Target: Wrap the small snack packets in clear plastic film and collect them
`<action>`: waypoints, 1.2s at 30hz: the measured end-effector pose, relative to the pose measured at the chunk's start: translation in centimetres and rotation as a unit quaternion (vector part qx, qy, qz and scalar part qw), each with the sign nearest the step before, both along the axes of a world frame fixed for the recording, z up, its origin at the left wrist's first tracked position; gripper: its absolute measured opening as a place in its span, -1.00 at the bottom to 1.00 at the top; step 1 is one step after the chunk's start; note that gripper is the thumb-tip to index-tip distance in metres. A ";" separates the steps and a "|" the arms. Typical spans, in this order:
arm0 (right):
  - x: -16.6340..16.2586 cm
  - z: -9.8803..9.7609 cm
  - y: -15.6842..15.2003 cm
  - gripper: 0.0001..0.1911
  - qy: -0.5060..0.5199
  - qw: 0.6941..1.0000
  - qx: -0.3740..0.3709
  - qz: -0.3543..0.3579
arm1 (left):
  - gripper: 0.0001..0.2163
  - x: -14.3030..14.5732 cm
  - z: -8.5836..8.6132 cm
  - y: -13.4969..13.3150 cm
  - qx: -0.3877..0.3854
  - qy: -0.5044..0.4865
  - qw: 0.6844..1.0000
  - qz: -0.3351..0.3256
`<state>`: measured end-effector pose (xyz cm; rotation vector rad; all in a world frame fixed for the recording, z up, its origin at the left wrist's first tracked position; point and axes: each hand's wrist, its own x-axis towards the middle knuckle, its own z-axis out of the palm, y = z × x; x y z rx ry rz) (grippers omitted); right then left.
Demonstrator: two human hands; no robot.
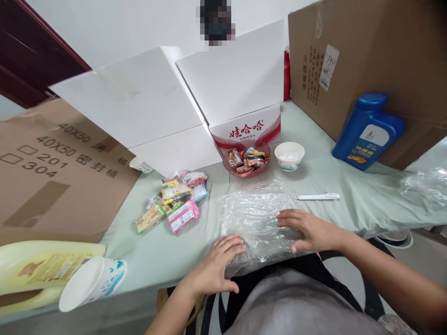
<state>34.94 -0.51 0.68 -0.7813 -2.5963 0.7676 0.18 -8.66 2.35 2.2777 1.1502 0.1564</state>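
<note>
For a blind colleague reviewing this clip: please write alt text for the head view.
The left hand and right hand lie flat on a clear plastic bag at the near edge of a green-covered table. Nearby: snack packets, a red bowl of sweets, a white bowl.

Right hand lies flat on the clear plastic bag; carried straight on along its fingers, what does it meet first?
Past the clear plastic bag under the right hand, probably the pile of snack packets; depth is unclear.

Bare desk [157, 251] left of the left hand [216, 265]; snack packets [176, 202] beyond it; sweets bowl [247, 159], white bowl [289, 156] ahead; slim white tool [317, 197] just past the right hand [309, 230]
</note>
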 end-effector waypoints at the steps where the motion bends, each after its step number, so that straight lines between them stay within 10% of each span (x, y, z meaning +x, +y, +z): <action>1: 0.5 -0.2 -0.3 -0.24 -0.022 0.999 -0.017 0.025 | -0.38 -0.1 -0.4 -0.4 0.015 0.013 1.000 0.010; 5: 2.2 -2.0 -1.8 -0.05 -0.076 0.997 -0.013 0.020 | -0.82 -1.0 -2.2 -1.3 0.082 -0.037 0.994 0.058; 12: 3.2 -1.8 -4.2 -0.69 -0.003 0.999 0.029 -0.041 | -0.82 -1.5 -2.5 -1.8 0.071 -0.190 0.959 0.200; 20: 1.5 -1.3 -2.8 -0.71 0.109 0.970 -0.077 -0.204 | -0.76 0.6 -2.1 1.2 -0.006 -0.231 0.896 0.378; 26: -0.7 -2.9 -1.2 -0.69 0.002 0.924 0.009 -0.381 | -0.69 1.6 -4.6 4.1 0.032 -0.157 0.866 0.474; 36: -1.3 -2.7 -0.5 -0.60 -0.015 0.915 0.063 -0.398 | -0.68 2.4 -5.3 3.7 0.160 -0.040 0.867 0.470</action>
